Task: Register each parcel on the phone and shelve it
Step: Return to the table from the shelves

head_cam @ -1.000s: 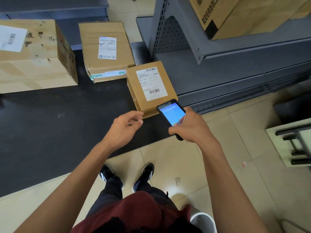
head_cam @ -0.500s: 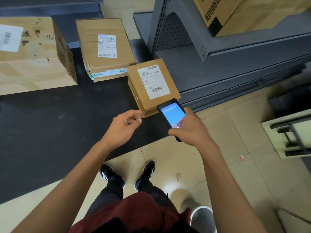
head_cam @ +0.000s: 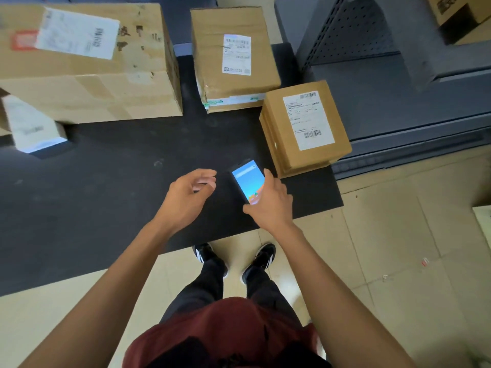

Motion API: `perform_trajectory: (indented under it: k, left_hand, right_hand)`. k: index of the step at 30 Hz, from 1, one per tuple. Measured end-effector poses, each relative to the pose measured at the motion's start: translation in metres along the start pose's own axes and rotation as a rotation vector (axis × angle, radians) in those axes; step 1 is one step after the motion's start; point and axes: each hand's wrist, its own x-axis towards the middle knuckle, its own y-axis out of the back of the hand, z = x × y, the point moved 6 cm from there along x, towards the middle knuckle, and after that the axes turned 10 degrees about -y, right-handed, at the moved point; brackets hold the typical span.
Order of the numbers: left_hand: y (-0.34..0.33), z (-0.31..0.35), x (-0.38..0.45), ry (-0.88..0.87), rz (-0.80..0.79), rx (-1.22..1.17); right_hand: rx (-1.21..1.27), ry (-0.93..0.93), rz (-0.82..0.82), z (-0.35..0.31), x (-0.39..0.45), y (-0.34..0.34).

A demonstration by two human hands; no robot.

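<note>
The right hand (head_cam: 271,205) is gripping the lit phone (head_cam: 248,181) over the black mat's (head_cam: 106,187) front-right corner — the left hand (head_cam: 186,197) is hovering loosely curled, empty, beside it.

Nothing legible: labels w/ barcodes on small parcel (head_cam: 305,128) & other boxes too blurred to read.

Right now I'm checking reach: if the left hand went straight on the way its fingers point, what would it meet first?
Probably the phone held in the right hand: the left hand points right toward it, though relative height is unclear.
</note>
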Motion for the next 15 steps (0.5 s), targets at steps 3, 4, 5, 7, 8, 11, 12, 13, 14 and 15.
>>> perform_trajectory:
  k: [3, 4, 5, 7, 8, 11, 12, 13, 14, 15]
  left_hand:
    - [0.014, -0.016, -0.005, 0.035, -0.003, -0.008]
    - [0.017, -0.020, -0.006, 0.046, -0.009, -0.009]
    - [0.019, -0.024, -0.006, 0.054, -0.018, -0.009]
    - [0.021, -0.031, -0.007, 0.063, -0.042, -0.002]
    - [0.023, -0.034, -0.007, 0.065, -0.049, 0.003]
    - [0.026, -0.043, -0.008, 0.078, -0.053, 0.005]
    - [0.026, -0.045, -0.008, 0.084, -0.056, 0.004]
    - [0.025, -0.047, -0.008, 0.089, -0.062, 0.004]
    - [0.023, -0.049, -0.008, 0.091, -0.071, 0.005]
    - [0.022, -0.049, -0.008, 0.090, -0.080, 0.008]
  right_hand:
    - [-0.008, -0.028, 0.014, -0.008, 0.011, -0.029]
    - [-0.013, -0.041, 0.016, -0.010, 0.014, -0.037]
    - [-0.017, -0.053, 0.021, -0.012, 0.017, -0.045]
    - [-0.021, -0.071, 0.031, -0.015, 0.022, -0.057]
    - [-0.018, -0.080, 0.035, -0.017, 0.023, -0.062]
    - [0.009, -0.100, 0.064, -0.019, 0.025, -0.072]
    - [0.019, -0.101, 0.072, -0.020, 0.025, -0.075]
    - [0.030, -0.102, 0.077, -0.020, 0.025, -0.077]
    - [0.041, -0.103, 0.080, -0.019, 0.024, -0.079]
    - [0.049, -0.103, 0.082, -0.018, 0.023, -0.080]
